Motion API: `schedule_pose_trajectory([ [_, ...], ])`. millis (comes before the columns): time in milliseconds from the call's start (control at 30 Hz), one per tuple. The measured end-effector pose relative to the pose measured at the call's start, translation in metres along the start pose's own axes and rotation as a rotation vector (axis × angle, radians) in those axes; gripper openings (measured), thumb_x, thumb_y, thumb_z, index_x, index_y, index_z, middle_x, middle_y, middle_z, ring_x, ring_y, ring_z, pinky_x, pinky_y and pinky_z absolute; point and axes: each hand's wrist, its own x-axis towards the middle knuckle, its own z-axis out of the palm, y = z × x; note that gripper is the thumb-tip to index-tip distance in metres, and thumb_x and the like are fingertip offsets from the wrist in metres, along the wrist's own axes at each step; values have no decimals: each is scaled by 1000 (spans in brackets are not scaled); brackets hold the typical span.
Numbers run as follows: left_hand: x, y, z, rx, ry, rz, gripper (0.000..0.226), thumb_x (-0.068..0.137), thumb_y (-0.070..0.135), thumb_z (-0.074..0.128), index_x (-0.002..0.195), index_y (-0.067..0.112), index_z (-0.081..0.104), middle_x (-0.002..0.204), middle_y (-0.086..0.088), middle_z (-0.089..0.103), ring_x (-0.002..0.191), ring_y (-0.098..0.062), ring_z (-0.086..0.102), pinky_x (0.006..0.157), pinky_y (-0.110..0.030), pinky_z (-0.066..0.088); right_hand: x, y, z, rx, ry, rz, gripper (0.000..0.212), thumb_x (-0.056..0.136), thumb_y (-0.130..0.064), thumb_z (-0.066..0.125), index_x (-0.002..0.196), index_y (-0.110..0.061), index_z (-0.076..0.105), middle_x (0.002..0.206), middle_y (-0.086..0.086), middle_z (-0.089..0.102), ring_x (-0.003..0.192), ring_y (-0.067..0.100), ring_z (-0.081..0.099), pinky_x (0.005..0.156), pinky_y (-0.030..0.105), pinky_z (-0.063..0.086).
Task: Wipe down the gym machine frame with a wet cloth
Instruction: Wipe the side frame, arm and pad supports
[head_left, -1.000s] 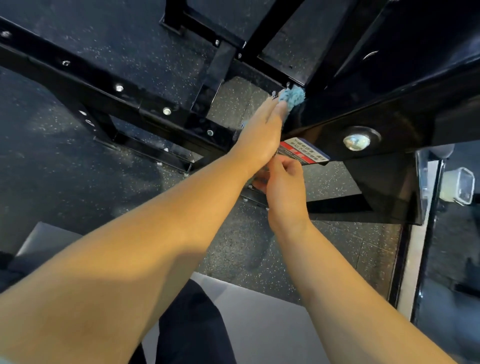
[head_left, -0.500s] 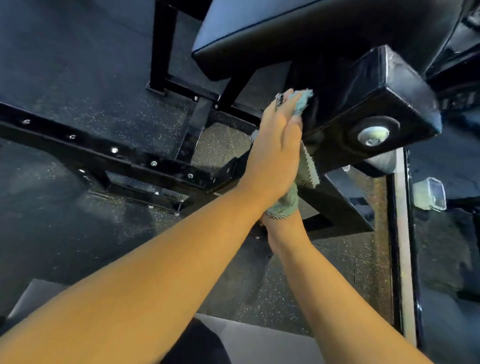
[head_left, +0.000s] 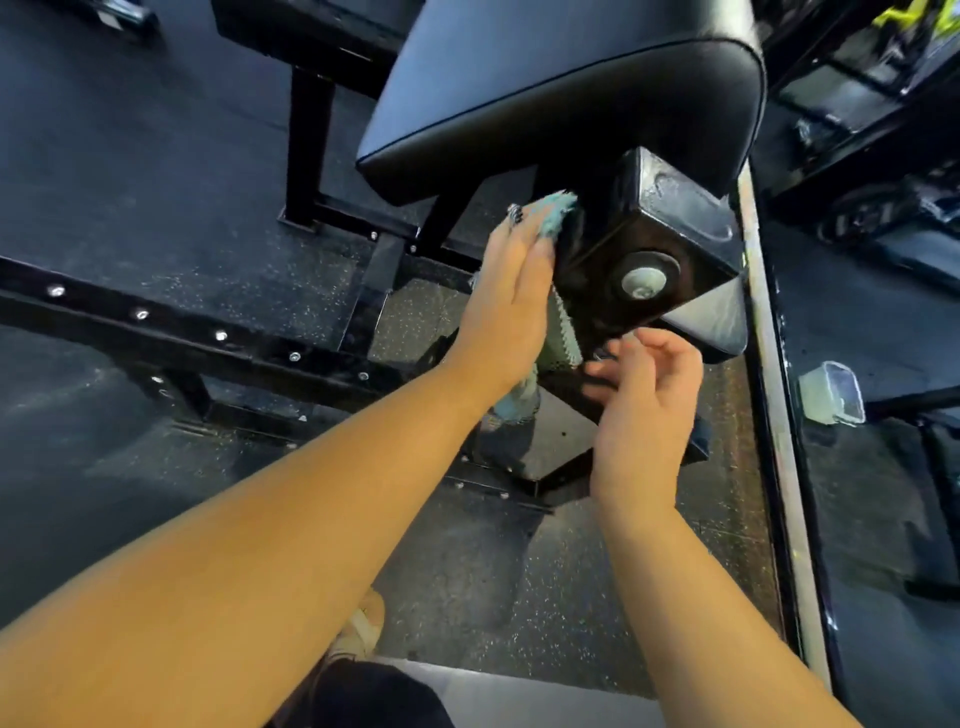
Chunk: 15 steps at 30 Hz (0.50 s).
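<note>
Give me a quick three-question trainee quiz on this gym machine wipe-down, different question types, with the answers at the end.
1. True or false: the left hand presses the cloth flat against the frame.
2. What sits just above that part of the frame? A) a mirror B) a black pad C) a folded towel
3. Fill in: a silver ___ shows on the frame's end face.
Key: 1 true; 2 B; 3 bolt.

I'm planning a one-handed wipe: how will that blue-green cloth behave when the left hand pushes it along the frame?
Probably floppy: the cloth hangs limp below the left hand. Likely light, since flat fingers alone pin it against the frame. It may bunch when pushed; its top edge looks crumpled.
</note>
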Motion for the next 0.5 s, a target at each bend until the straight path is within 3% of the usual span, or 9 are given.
schedule_pose_trajectory([
  [67,-4,-1,1,-41,7,-123,40,104,23,24,142,20,35,142,2,36,121,0,37,107,-19,27,3,-13,1,-2,19,-129,17,96,-13,51,99,-29,44,93,-8,51,82,13,55,75,35,49],
  [100,-2,6,3,-70,15,-133,39,104,25,24,141,20,37,142,3,37,120,1,39,105,-15,28,5,-18,3,15,20,-156,18,96,-15,51,105,-29,44,97,-8,50,86,11,53,80,35,49],
  [200,7,47,12,-43,-19,34,37,104,23,24,136,17,42,136,0,40,107,6,43,82,5,31,13,-27,9,104,12,-152,32,96,-24,46,127,-13,43,107,-1,54,92,6,52,86,23,46],
  [300,12,62,15,92,-54,297,38,103,19,26,133,11,49,137,-4,41,120,-3,41,94,1,28,17,-31,10,167,36,-92,36,101,-29,41,130,-8,45,112,1,58,97,6,54,85,20,46],
  [367,14,58,11,229,-43,412,38,101,19,30,127,8,54,132,-7,45,116,-4,44,95,-3,32,20,-33,9,172,33,-60,35,102,-29,40,129,-8,45,110,-1,56,93,4,52,80,17,45],
  [500,17,53,1,261,-23,397,34,101,19,33,126,8,54,122,0,50,103,5,47,91,-1,32,23,-38,2,143,-24,-55,19,100,-30,44,118,-28,47,112,-7,57,98,2,55,87,21,46],
])
